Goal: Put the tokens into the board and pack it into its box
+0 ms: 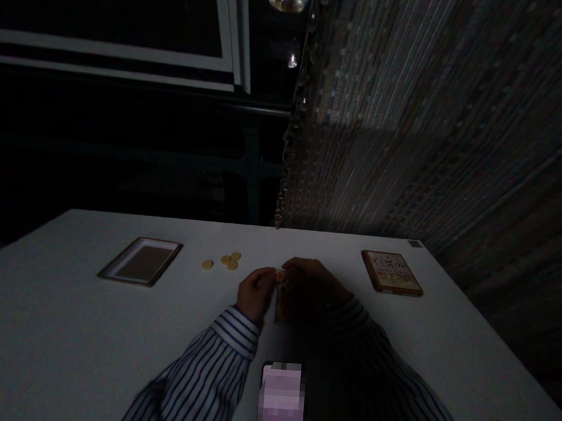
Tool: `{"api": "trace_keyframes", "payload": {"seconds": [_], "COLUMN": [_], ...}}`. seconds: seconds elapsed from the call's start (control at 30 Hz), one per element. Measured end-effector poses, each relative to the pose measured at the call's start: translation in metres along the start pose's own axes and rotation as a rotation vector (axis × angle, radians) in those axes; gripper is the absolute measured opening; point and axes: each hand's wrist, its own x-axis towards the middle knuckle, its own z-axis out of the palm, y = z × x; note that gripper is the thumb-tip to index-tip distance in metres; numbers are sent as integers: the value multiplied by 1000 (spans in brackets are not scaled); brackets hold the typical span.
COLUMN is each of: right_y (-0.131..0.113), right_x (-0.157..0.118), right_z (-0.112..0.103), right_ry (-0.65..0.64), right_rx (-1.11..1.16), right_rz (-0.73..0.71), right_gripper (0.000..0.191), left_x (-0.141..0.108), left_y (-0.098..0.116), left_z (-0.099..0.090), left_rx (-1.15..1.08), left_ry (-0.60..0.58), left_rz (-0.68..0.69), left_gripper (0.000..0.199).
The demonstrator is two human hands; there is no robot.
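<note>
At the middle of the white table [180,344], my left hand [254,293] pinches a small round disc [279,276] with a reddish mark on it. Close by on the right, my right hand [311,280] is curled with its fingertips beside the same disc; deep shadow hides whether they grip it. Under the hands lies a narrow brown patterned piece [281,303], partly covered by the right hand and its shadow. Several pale wooden discs [231,265] lie left of my hands, one [207,265] a little apart.
An open shallow box part [142,262] with a brown inside lies at left. A printed box or lid [393,273] rests at right. Nearest me is a phone-like object [282,400] with a blurred screen. A bead curtain [351,164] and dark window stand behind the table.
</note>
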Motion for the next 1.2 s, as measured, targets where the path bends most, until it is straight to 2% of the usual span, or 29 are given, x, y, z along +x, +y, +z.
{"api": "trace_keyframes", "payload": {"seconds": [0.2,0.33,0.63,1.0,1.2], "right_y": [-1,0,3,-1,-5], "right_x": [1,0,0,0,0], "right_z": [2,2,1,0,-3], "right_ry": [5,15,-18,-56,-66], "right_rx": [-19,-30,40,102,42], "right_rz": [36,7,-30,9,-18], "right_gripper": [22,23,23,21,23], "left_x": [0,-2,1,0,-1], "left_y": [3,7,-5,0,1], "left_z": [0,1,-1,0,1], "left_rx": [17,-22,24,13,8], "left_ry": [-11,-26,-51,-42,-33], "left_rz": [-16,-37,1,-38,-37], "left_gripper": [26,25,23,26,26]}}
